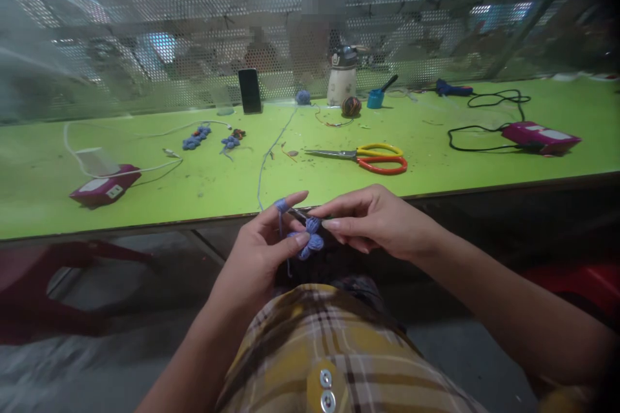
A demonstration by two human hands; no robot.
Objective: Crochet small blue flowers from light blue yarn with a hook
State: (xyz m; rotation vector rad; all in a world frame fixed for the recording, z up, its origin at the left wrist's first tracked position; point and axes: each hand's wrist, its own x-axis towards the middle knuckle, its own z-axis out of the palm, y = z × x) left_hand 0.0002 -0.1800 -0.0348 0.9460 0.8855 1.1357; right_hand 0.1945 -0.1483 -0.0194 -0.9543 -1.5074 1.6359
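Between finger and thumb, my left hand (264, 242) pinches a blue-purple crochet flower (314, 243) with puffy petals, just in front of the table edge. Yarn of the same colour is wrapped round my left index finger, and a strand (271, 151) runs back across the table to a small yarn ball (303, 97). My right hand (375, 219) is closed on a thin crochet hook (298, 212), mostly hidden by its fingers, whose metal shaft reaches to the flower and the left fingers. Scissors (358, 155) with yellow and orange handles lie beyond my hands.
On the green table (217, 190) lie finished crochet pieces (196, 137), a multicoloured yarn ball (351, 106) and two magenta power blocks with cables. Behind them stand a phone (250, 91), a bottle (341, 80) and a blue pot (375, 99), before a perforated metal screen.
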